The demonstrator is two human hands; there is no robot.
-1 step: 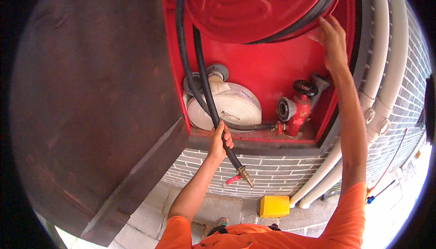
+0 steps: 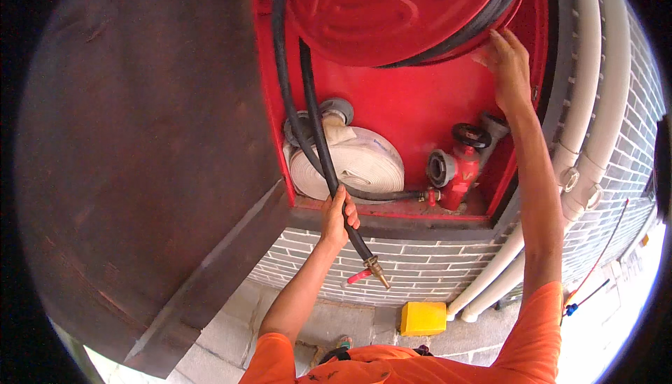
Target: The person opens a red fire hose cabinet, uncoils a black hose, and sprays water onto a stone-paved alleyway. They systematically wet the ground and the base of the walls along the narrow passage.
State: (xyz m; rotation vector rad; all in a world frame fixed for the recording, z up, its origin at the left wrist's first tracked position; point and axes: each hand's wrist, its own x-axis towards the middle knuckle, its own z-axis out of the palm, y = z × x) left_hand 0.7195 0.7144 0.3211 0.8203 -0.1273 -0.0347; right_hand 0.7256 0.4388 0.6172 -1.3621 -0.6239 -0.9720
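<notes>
My left hand point(image 2: 338, 216) is closed around a black rubber hose point(image 2: 316, 132) just above its brass nozzle point(image 2: 376, 270), which has a small red lever. The hose runs up to a red hose reel point(image 2: 392, 6) inside a red wall cabinet point(image 2: 420, 104). My right hand point(image 2: 509, 62) reaches up with fingers spread and rests against the lower right rim of the reel. Both arms wear orange sleeves.
A coiled white flat hose point(image 2: 357, 167) and a red hydrant valve point(image 2: 458, 167) sit in the cabinet's bottom. A dark brown cabinet door point(image 2: 140, 160) stands open on the left. White pipes point(image 2: 595, 90) run down the grey brick wall point(image 2: 420, 268). A yellow box point(image 2: 423, 317) lies on the ground.
</notes>
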